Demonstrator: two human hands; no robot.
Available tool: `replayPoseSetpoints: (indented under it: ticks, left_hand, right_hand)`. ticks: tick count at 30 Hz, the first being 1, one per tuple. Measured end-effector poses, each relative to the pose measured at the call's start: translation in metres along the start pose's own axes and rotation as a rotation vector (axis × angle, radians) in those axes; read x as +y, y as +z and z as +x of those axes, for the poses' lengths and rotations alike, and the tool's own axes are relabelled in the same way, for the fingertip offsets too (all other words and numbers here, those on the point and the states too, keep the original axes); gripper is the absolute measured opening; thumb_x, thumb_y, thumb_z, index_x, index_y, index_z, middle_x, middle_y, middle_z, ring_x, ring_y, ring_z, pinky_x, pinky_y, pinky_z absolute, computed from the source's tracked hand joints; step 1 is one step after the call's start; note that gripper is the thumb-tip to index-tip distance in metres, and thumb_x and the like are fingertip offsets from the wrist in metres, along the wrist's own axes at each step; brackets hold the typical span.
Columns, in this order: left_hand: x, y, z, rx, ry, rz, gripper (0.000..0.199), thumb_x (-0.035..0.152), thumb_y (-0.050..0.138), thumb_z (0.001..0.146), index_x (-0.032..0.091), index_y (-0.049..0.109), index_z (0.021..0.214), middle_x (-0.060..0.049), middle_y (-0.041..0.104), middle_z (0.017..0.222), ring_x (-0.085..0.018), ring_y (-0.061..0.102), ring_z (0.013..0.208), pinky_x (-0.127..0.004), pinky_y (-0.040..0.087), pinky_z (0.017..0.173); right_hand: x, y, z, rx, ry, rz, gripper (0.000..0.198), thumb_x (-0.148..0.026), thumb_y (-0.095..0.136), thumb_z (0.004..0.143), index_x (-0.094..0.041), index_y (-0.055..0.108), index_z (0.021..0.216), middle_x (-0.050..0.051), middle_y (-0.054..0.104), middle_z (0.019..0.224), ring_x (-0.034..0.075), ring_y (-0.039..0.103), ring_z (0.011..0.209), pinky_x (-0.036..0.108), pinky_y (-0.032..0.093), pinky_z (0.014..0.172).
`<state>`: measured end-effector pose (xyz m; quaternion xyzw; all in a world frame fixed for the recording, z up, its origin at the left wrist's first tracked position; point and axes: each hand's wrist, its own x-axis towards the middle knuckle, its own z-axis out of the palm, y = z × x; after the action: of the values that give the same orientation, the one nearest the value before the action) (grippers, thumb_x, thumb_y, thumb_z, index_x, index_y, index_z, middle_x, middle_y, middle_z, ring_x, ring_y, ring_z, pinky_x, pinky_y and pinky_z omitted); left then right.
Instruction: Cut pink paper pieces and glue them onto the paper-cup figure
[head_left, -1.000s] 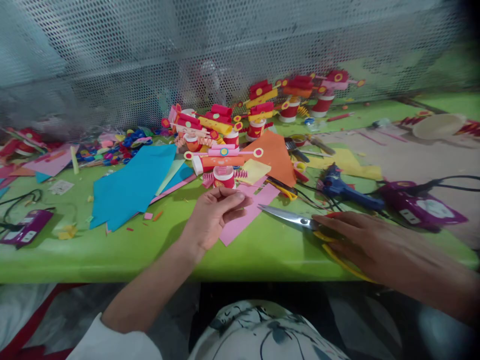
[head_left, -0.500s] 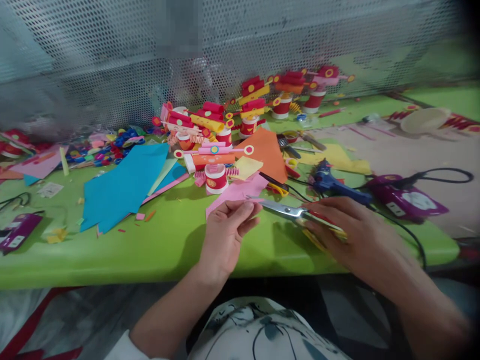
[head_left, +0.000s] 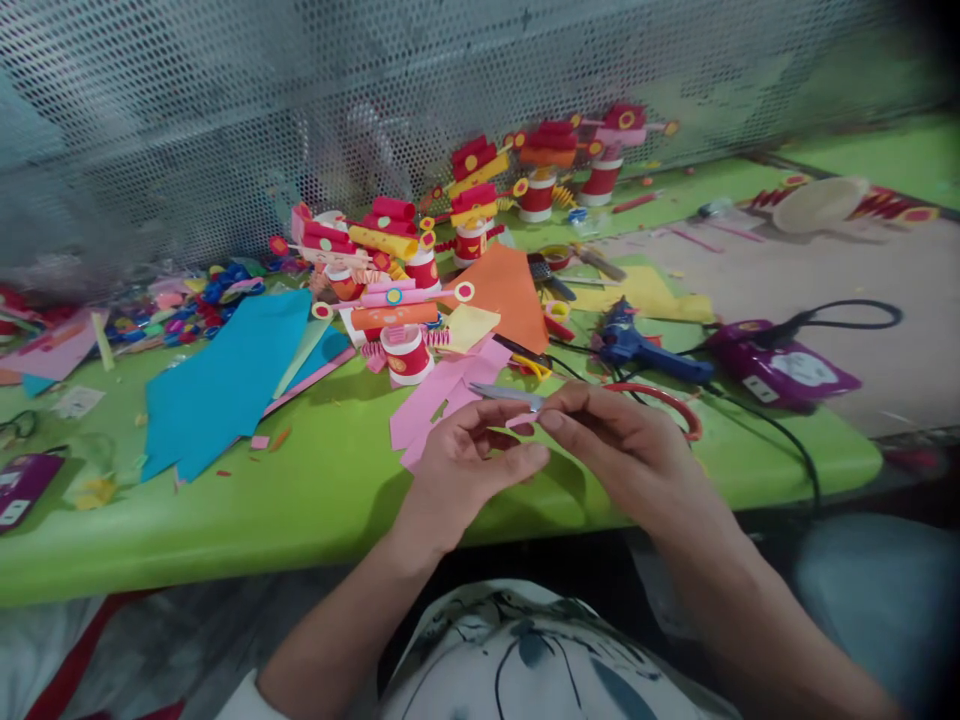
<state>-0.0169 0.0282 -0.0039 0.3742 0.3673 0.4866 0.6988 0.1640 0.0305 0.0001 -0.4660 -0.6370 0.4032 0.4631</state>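
Note:
A small pink paper strip (head_left: 522, 421) is pinched between thumb and fingers of my right hand (head_left: 626, 440). My left hand (head_left: 472, 470) is close on the left, its thumb apart from its curled fingers; it appears to hold nothing. Behind both hands, the scissors (head_left: 506, 394) seem to lie with their blades to the left, over a larger pink paper sheet (head_left: 420, 405). A red handle loop shows past my right hand, which hides the middle of the scissors. A figure with a red and white cup body (head_left: 407, 357) stands beyond the pink sheet.
More paper figures (head_left: 471, 245) stand behind. Blue paper (head_left: 229, 385) lies left, orange paper (head_left: 510, 295) behind. To the right are a blue glue gun (head_left: 649, 355), a purple power strip (head_left: 784, 370) and cables. A perforated metal screen (head_left: 225, 120) borders the green table (head_left: 300, 530).
My right hand has let go of the scissors and moved left to pinch the small pink strip. My left fingers have opened from their pinch. The view has shifted slightly.

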Motion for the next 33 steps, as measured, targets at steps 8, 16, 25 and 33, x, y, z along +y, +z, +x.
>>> replayPoseSetpoints:
  ticks: [8, 16, 25, 33]
  left_hand:
    - [0.003, -0.004, 0.003, -0.015, 0.096, 0.318, 0.02, 0.032, 0.085, 0.084, 0.015, 0.074, 0.087, -0.001, 0.071, 0.08, -0.009, 0.061, 0.07, -0.02, 0.05, 0.066]
    - [-0.003, -0.004, 0.004, -0.016, 0.151, 0.305, 0.019, 0.033, 0.085, 0.084, 0.017, 0.075, 0.086, 0.0, 0.072, 0.078, -0.009, 0.061, 0.068, -0.021, 0.052, 0.069]
    - [-0.011, -0.002, 0.007, 0.056, 0.216, 0.311, 0.014, 0.032, 0.084, 0.087, 0.019, 0.078, 0.089, -0.002, 0.076, 0.084, -0.011, 0.065, 0.073, -0.023, 0.055, 0.072]
    - [-0.004, -0.002, 0.005, 0.035, 0.259, 0.454, 0.007, 0.026, 0.079, 0.091, 0.019, 0.078, 0.091, -0.002, 0.078, 0.089, -0.012, 0.069, 0.082, -0.024, 0.056, 0.08]
  right_hand:
    - [-0.008, -0.007, -0.004, -0.079, -0.064, -0.069, 0.019, -0.037, 0.067, 0.1, -0.023, 0.07, 0.087, -0.001, 0.063, 0.077, 0.015, 0.055, 0.069, 0.029, 0.043, 0.062]
    - [0.008, 0.004, -0.013, 0.169, 0.013, 0.024, 0.018, -0.038, 0.08, 0.091, -0.024, 0.07, 0.096, 0.0, 0.068, 0.085, 0.016, 0.061, 0.073, 0.029, 0.049, 0.064]
    - [0.001, 0.024, -0.025, 0.332, -0.234, -0.196, 0.01, -0.017, 0.072, 0.096, -0.025, 0.072, 0.102, 0.0, 0.071, 0.092, 0.015, 0.064, 0.08, 0.029, 0.05, 0.067]
    - [0.008, 0.021, -0.019, 0.281, -0.199, -0.148, 0.01, -0.019, 0.072, 0.097, -0.025, 0.076, 0.103, 0.001, 0.074, 0.095, 0.017, 0.068, 0.086, 0.03, 0.054, 0.073]
